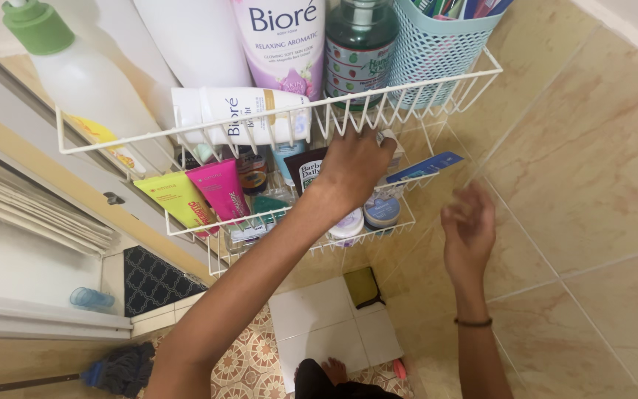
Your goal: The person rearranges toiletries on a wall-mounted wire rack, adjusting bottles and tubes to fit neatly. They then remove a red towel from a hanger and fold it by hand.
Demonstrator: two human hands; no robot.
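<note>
Your left hand [354, 164] pinches a small white tube [388, 139] inside the white wire rack [407, 89]; your right hand [469, 225] hangs loosely open, holding nothing, near the tiled wall [592, 185].

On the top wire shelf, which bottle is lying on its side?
The white bottle at the front rail lies flat; the other bottles there stand upright behind it.

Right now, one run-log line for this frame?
left hand: reaching into white wire rack, fingers on small white item | right hand: open, free, beside rack | tubes, jars on lower shelf
</note>
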